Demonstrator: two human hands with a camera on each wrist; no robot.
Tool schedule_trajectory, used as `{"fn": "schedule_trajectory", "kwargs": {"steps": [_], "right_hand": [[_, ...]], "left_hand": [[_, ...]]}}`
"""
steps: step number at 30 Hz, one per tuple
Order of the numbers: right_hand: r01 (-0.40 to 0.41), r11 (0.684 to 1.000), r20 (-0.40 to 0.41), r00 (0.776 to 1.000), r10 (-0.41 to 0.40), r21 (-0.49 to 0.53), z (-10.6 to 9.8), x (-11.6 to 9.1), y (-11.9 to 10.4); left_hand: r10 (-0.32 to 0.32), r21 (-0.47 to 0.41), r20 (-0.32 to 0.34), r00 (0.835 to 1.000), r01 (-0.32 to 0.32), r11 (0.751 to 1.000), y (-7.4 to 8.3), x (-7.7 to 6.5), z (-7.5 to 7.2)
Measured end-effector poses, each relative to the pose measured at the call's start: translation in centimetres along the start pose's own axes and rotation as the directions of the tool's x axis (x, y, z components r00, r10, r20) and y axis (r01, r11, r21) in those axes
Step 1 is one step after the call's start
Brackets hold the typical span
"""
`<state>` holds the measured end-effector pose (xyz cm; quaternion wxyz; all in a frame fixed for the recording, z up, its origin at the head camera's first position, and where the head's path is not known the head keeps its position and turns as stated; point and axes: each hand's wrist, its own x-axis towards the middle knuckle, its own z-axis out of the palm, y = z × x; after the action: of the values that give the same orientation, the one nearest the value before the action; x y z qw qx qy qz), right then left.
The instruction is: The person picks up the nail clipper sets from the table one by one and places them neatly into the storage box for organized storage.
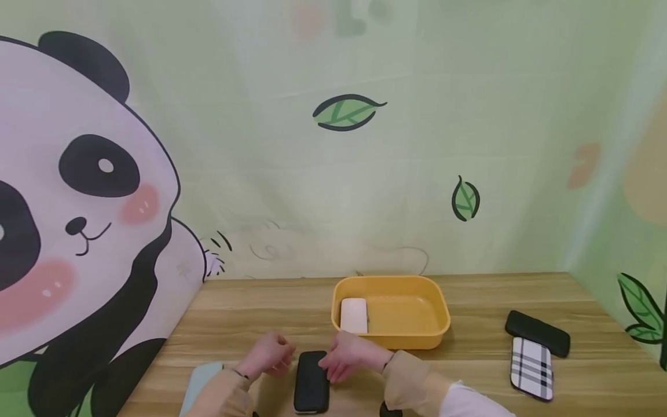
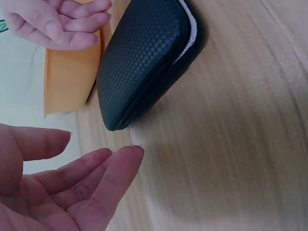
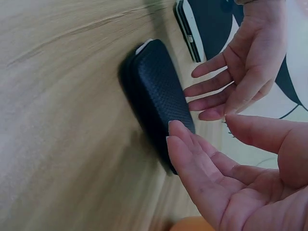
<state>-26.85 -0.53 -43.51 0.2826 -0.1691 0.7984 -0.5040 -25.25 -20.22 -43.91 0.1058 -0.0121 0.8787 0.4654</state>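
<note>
Left grip (image 1: 267, 354) and right grip (image 1: 353, 353) are both relaxed in the head view, fingers loosely bent, at lower middle of the frame. Between them a black case (image 1: 311, 382) lies flat on the bench (image 1: 239, 324), its long edges running up and down the picture. The left fingers stand just off its left edge; the right fingertips reach its right edge, though contact cannot be told. A strip of wood separates the case's top end from the front wall of a yellow bin (image 1: 409, 313), which has a white block (image 1: 354, 315) against its left side. At lower left, a pale blue case (image 1: 200, 379) is partly covered by a sleeve (image 1: 221, 397). A wide stretch of bench lies between the bin and a black pouch (image 1: 539, 333) and plaid case (image 1: 531, 370) at lower right. The bench's far edge meets a printed backdrop (image 1: 396, 214).

From the left wrist, the left thumb and fingers are parted at lower left, with a gap before the black case's rounded end at top centre. Wood fills the right side.

From the right wrist, the right thumb stands well away from its fingers at lower right. Those fingertips overlap the case's near end, and wood spreads across the left half.
</note>
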Motion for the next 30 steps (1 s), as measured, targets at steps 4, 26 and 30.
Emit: {"fn": "schedule_trajectory", "kwargs": {"steps": [4, 26, 30], "right_hand": [[-0.013, 1.0, -0.024, 1.0, 0.014, 0.007, 0.0, 0.1, 0.5], [-0.079, 0.994, -0.104, 0.991, 0.086, 0.07, 0.1, 0.4, 2.0], [-0.079, 0.993, -0.124, 0.988, 0.09, 0.092, 0.5, 0.5, 2.0]], "left_hand": [[0.018, -0.026, 0.007, 1.0, -0.018, 0.999, -0.5, 0.2, 0.3], [0.046, -0.006, -0.007, 0.999, -0.046, 0.999, -1.2, 0.3, 2.0], [0.033, -0.028, -0.023, 0.999, -0.034, 0.999, -1.2, 0.1, 2.2]]}}
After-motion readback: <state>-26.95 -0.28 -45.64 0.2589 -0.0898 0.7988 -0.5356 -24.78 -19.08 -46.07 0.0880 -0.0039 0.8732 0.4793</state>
